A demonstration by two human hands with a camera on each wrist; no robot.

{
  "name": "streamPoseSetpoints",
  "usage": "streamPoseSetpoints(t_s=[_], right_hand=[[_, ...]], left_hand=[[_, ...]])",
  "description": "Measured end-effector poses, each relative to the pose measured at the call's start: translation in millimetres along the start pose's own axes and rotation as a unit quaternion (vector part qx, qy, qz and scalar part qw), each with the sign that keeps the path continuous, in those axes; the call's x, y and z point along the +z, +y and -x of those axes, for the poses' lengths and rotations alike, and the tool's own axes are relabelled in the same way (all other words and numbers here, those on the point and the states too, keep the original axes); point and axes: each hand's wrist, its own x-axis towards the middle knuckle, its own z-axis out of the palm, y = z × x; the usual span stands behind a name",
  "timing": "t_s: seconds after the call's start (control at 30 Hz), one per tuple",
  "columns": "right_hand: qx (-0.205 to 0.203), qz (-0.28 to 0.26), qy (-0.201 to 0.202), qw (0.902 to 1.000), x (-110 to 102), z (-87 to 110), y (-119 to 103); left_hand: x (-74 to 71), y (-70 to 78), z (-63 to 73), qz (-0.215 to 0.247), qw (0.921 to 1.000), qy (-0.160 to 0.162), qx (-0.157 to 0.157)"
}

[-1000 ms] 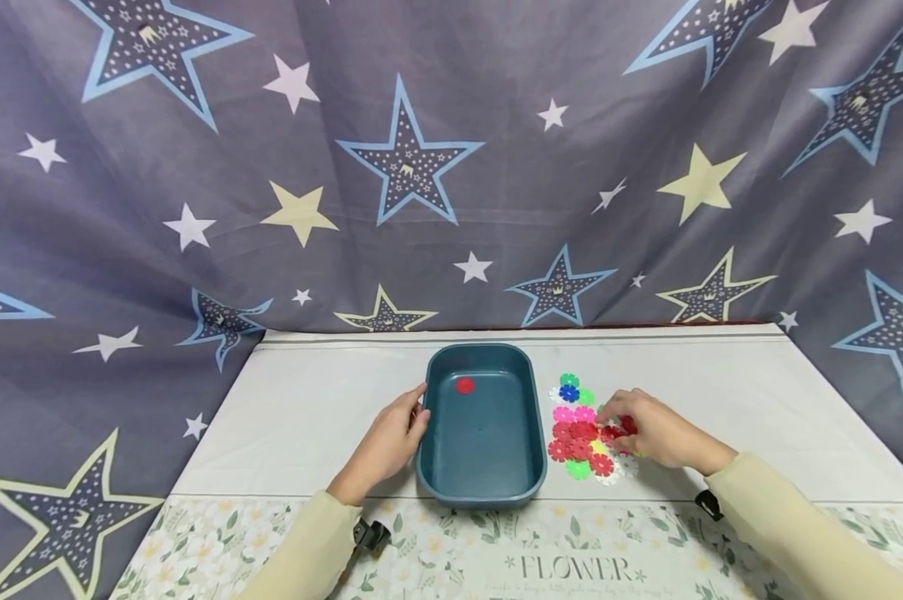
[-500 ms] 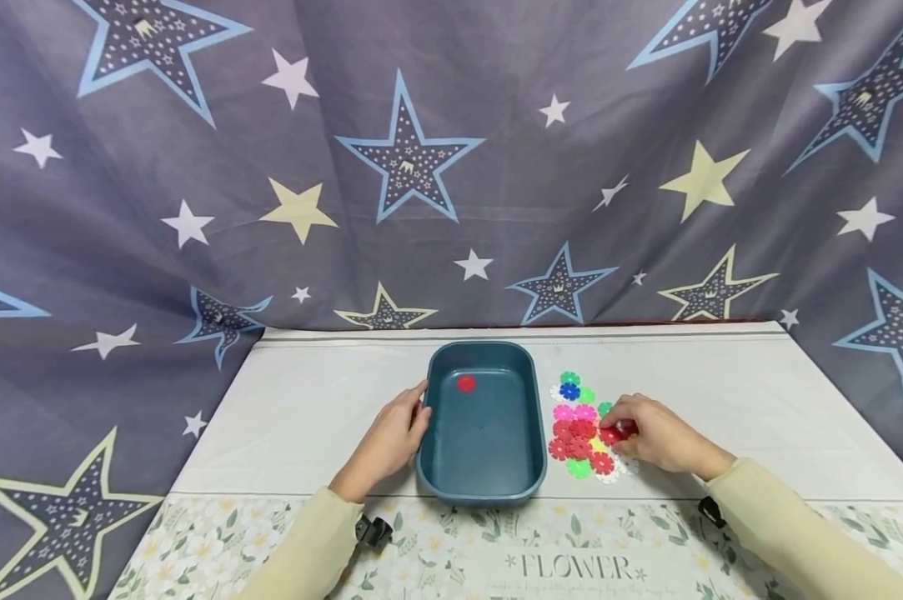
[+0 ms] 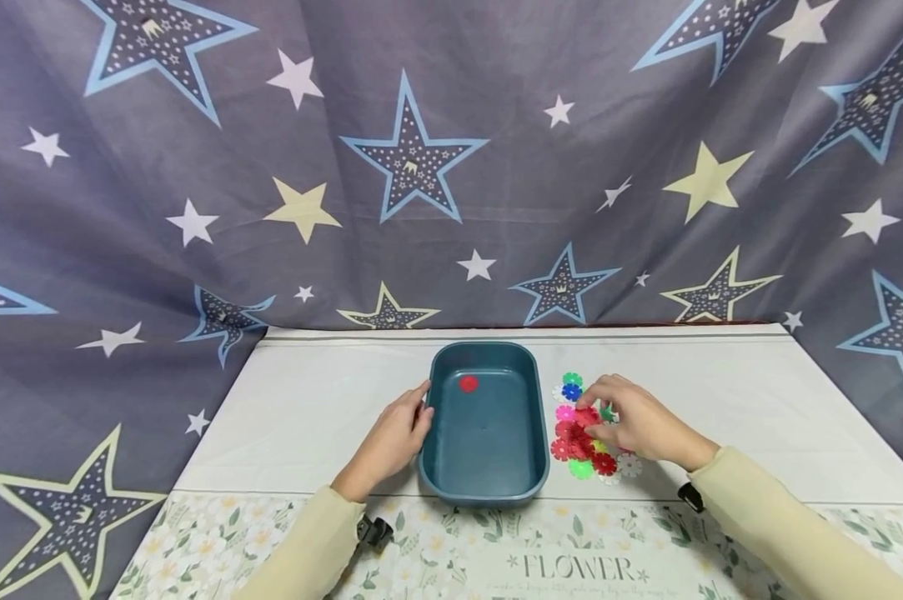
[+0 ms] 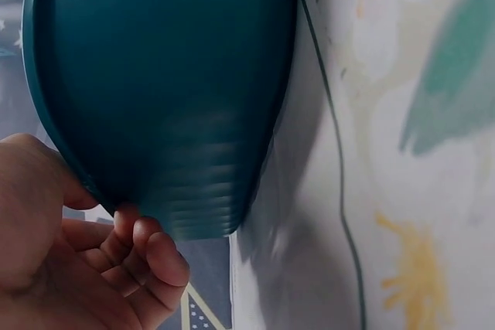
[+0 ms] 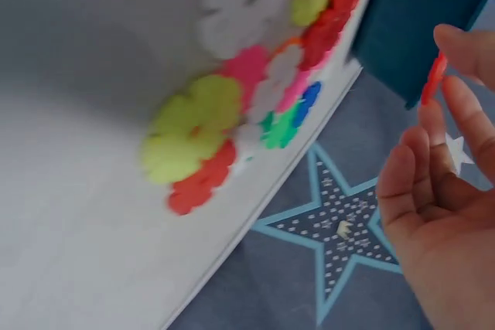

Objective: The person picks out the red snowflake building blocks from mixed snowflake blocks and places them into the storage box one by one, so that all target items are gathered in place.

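A dark teal plastic tub (image 3: 484,492) stands on the table, one red flower-shaped disc (image 3: 469,383) lying inside near its far left corner. My left hand (image 3: 391,437) holds the tub's left rim, the edge running between thumb and fingers in the left wrist view. Right of the tub, several flower-shaped plastic discs (image 3: 562,450) in red, pink, green, blue, yellow and white lie in an overlapping cluster. Above them my right hand (image 3: 642,421) pinches another red flower-shaped disc (image 5: 435,79) between thumb and fingertips; it is seen edge-on in the right wrist view.
A white cloth with a floral front band (image 3: 579,533) covers the table. Behind it hangs a grey star-patterned curtain (image 3: 421,267). A black wrist device (image 3: 374,532) sits at the left sleeve.
My right hand has picked a red disc from the right part of the cluster, lifted it and moved left toward the tub. My left hand stays at the tub's rim.
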Motion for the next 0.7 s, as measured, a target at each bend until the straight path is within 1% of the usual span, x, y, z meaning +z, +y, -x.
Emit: streamPoseSetpoints(t_s=[0.2, 0.4, 0.53, 0.63, 0.7], right_hand=[[-0.038, 0.015, 0.016, 0.9990, -4.2, -10.1, -13.1], [-0.068, 0.013, 0.020, 0.9974, -7.5, -24.4, -28.1], [-0.093, 0.009, 0.016, 0.9955, -5.1, -35.8, -36.3], [-0.116, 0.006, 0.008, 0.9932, -0.4, -45.4, -41.0], [-0.125, 0.004, 0.001, 0.9922, 3.2, -51.5, -44.2]], left_hand=[[0.6, 0.4, 0.0, -0.001, 1.0000, 0.003, -0.005], [0.2, 0.8, 1.5, 0.003, 0.9999, 0.003, -0.009], [0.9, 0.7, 1.6, 0.006, 0.9999, 0.006, -0.006], [1.4, 1.5, 1.3, 0.010, 0.9999, 0.007, -0.006], [2.2, 1.3, 0.8, 0.010, 0.9999, 0.005, -0.004]])
